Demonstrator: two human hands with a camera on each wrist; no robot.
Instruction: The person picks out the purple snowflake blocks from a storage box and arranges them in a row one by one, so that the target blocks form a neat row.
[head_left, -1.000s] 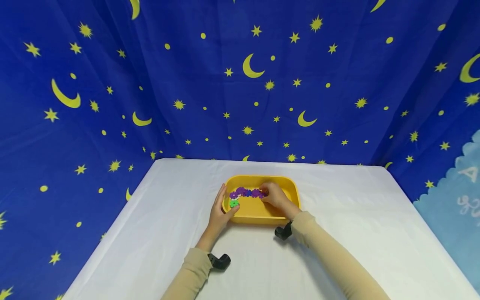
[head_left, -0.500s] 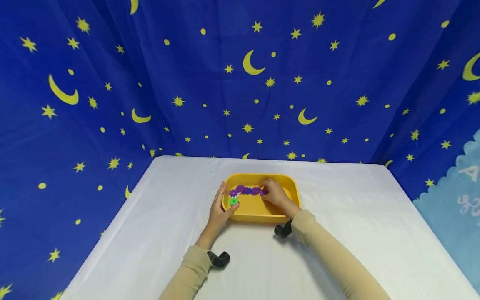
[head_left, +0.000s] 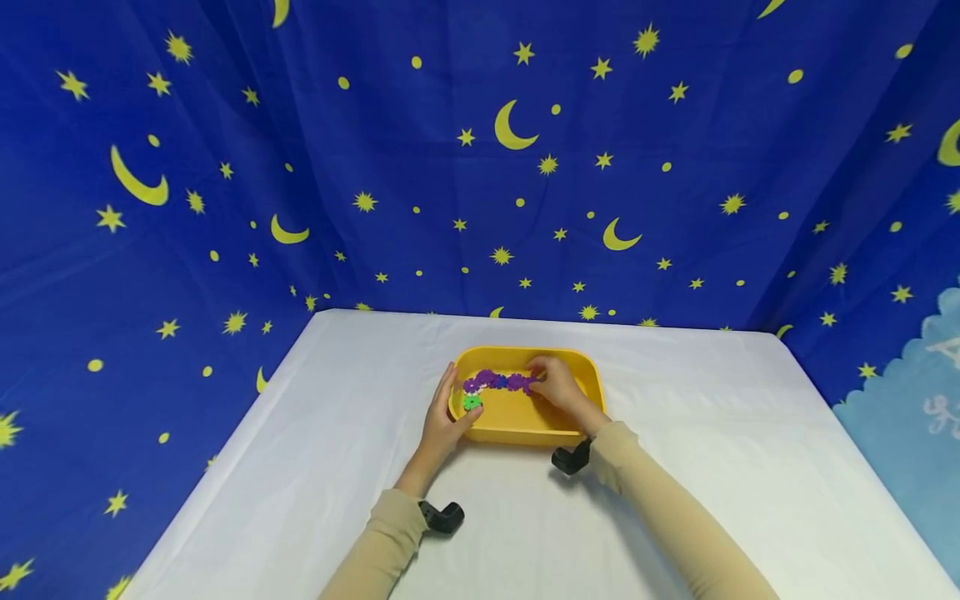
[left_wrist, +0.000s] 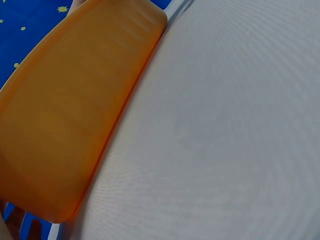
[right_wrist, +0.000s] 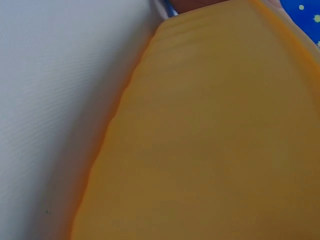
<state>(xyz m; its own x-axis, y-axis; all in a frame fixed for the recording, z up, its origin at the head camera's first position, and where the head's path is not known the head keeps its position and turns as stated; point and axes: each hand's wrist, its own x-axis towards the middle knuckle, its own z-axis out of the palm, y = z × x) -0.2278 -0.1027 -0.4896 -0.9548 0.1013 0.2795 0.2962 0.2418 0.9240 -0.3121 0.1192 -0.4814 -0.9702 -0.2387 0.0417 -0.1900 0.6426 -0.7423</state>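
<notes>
In the head view, a chain of small flower-shaped plastic pieces point(head_left: 487, 379), mostly purple with some blue, lies in a yellow tray point(head_left: 517, 436). A green flower-shaped piece point(head_left: 472, 402) sits at the chain's left end, beside a bit of white. My right hand point(head_left: 557, 385) reaches over the tray and pinches the purple piece at the chain's right end; its fingertips partly cover that piece. At the tray's left end, my left hand point(head_left: 441, 421) holds the wall, fingers outside and thumb over the rim near the green piece. Both wrist views show mostly the tray's outer wall point(left_wrist: 75, 100).
The tray stands on a table with a white cloth point(head_left: 337, 392). Behind and at the sides hangs a blue curtain point(head_left: 420, 100) with yellow moons and stars. A light-blue panel point(head_left: 911, 417) with white lettering is at the right. Black wrist cameras point(head_left: 442, 517) sit on both wrists.
The whole head view has shifted slightly. Both hands keep their places at the tray, and the right fingers have moved only a little at the chain's end.
</notes>
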